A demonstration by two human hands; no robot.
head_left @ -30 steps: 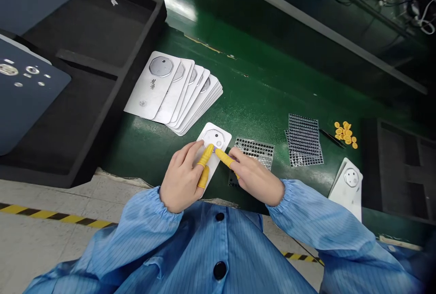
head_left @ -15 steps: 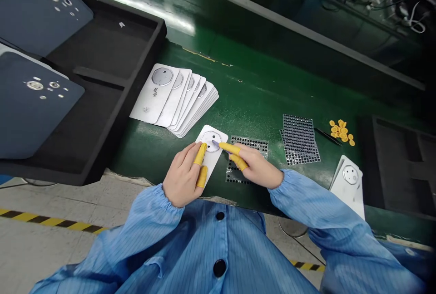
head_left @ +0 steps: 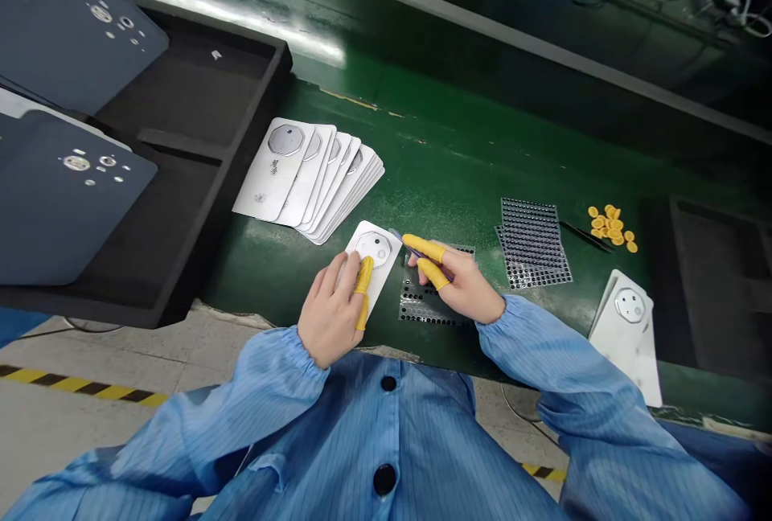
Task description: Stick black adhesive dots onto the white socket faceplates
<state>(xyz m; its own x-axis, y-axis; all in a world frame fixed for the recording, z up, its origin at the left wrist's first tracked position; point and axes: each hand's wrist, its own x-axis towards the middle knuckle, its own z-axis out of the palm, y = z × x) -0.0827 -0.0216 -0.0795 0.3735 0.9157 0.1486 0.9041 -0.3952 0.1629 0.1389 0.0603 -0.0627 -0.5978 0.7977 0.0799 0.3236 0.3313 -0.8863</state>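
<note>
A white phone back cover (head_left: 381, 272) with a printed octagonal camera ring lies on the green bench. My left hand (head_left: 331, 308), with yellow finger cots on thumb and index finger, holds it down at its lower left; part of the cover is hidden beneath. My right hand (head_left: 461, 280), also in yellow finger cots, is closed around a slim purple-grey tool (head_left: 396, 235), whose exact kind I cannot make out. The tool's tip is by the cover's upper right corner. Below the right hand lies a clear sheet of black dots (head_left: 416, 308).
Fanned white covers (head_left: 271, 171) lie at left, beside a black foam tray (head_left: 256, 95) with dark blue panels (head_left: 90, 203). To the right are more dot sheets (head_left: 534, 244), black tweezers (head_left: 588, 237), yellow finger cots (head_left: 609, 223), white covers (head_left: 627, 336) and another black tray (head_left: 693, 288).
My right hand has drawn the tool from the camera ring to the right, off to the cover's corner. A pale round spot shows in the ring where the tip was. My left hand stays on the cover.
</note>
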